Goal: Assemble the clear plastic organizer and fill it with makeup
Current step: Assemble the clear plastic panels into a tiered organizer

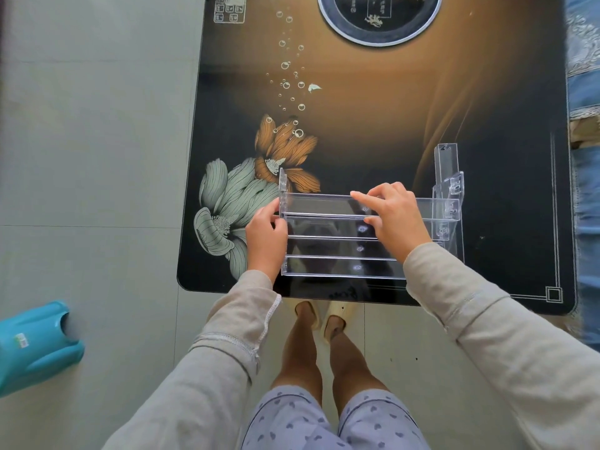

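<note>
A clear plastic organizer with several stepped shelves stands near the front edge of the table. Its left side panel and its taller right side panel rise at the two ends. My left hand grips the left side panel where the shelves meet it. My right hand pinches the uppermost fitted shelf, thumb in front and fingers over its back wall. No makeup is in view.
The table top is dark glass printed with flowers and bubbles, with a round black inset at the far side. A teal plastic object lies on the tiled floor at left. Patterned blue fabric lines the right edge.
</note>
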{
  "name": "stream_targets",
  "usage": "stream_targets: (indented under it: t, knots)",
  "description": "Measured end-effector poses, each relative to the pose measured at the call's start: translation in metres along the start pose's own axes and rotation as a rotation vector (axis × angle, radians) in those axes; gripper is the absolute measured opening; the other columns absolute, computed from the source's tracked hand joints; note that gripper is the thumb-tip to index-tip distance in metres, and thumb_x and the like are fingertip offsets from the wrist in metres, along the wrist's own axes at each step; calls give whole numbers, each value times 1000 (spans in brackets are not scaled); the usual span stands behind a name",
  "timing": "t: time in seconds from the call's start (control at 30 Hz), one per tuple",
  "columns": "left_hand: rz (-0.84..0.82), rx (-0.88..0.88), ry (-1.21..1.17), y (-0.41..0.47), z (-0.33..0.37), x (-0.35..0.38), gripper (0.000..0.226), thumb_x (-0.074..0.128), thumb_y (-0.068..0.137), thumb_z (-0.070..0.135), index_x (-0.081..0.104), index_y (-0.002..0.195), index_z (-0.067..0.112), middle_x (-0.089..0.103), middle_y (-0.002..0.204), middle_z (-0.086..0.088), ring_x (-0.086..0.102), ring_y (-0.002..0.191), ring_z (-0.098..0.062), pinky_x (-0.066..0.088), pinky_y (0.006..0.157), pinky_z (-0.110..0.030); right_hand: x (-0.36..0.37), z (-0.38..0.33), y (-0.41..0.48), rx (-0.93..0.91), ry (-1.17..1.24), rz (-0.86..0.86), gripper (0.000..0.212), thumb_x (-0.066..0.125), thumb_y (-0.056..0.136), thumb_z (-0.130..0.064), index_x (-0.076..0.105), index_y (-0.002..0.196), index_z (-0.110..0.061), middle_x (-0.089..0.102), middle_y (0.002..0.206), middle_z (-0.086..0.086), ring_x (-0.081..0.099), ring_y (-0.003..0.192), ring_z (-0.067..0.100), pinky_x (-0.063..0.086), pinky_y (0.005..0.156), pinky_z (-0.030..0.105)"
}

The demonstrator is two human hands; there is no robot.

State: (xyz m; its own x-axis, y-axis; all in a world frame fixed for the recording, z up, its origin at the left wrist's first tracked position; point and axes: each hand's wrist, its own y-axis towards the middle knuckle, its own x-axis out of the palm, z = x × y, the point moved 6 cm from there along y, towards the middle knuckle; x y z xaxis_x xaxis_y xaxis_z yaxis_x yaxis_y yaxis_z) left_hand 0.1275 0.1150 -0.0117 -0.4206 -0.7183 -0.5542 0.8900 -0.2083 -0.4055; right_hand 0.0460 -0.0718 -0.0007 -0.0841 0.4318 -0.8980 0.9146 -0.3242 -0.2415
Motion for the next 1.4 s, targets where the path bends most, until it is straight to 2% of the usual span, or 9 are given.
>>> stream_targets:
  t: [0.23,0.5,0.63,0.73,0.87,1.0,1.13,1.23,1.4]
  knots:
    - [113,-25,285,16,13,3,27,51,90,25,64,76,6,68,78,-14,51,67,-22,41,61,-30,-1,0,-1,-8,-34,9,46,59,88,-8,52,131,-21,60,117,10,47,111,26,39,93,35]
    - [102,-6,461,24,20,7,36,49,94,28,68,93,-3,70,91,-21,63,86,-34,50,73,-40,-3,-3,-10,2,3,89,50,63,84,-11,50,132,-16,57,123,9,45,120,27,31,104,36]
    - [108,-2,448,23,21,7,35,49,94,27,68,94,-3,70,91,-21,63,86,-33,49,73,-38,-36,19,-44,187,221,477,38,65,81,-7,60,118,-5,62,115,15,54,110,32,32,97,30]
    - [113,7,444,22,21,8,35,49,94,27,69,95,-2,70,91,-20,62,86,-33,48,73,-37,-46,62,-73,536,394,684,33,58,84,-4,59,116,-2,60,115,19,53,106,34,35,93,29]
    - [121,-4,453,22,20,8,35,48,94,27,69,94,-1,69,90,-21,62,85,-34,46,69,-37,-30,107,-79,890,700,555,29,51,91,-11,60,118,-4,62,117,18,56,103,23,42,94,30]
    - [124,-15,471,21,22,9,35,47,94,27,69,96,-1,69,93,-21,62,88,-36,49,76,-42,-26,110,-73,885,735,498,27,49,91,-9,67,110,-2,69,112,14,57,94,13,44,92,24]
    - [120,-31,467,22,21,9,35,48,94,27,69,95,0,70,93,-21,62,88,-36,51,80,-43,-25,112,-69,875,788,530,28,52,90,-16,68,100,3,69,104,23,57,85,15,52,91,36]
    - [120,-34,465,22,20,9,35,48,94,27,69,94,-1,70,92,-20,62,87,-36,50,78,-43,-24,114,-66,864,765,527,29,58,87,-14,66,111,0,67,112,17,62,101,22,46,90,24]
    - [131,-28,465,21,21,10,34,48,94,26,69,96,0,71,91,-19,63,86,-34,52,78,-42,-25,116,-64,865,754,543,28,61,86,-13,67,110,-1,69,109,17,65,100,24,47,88,24]
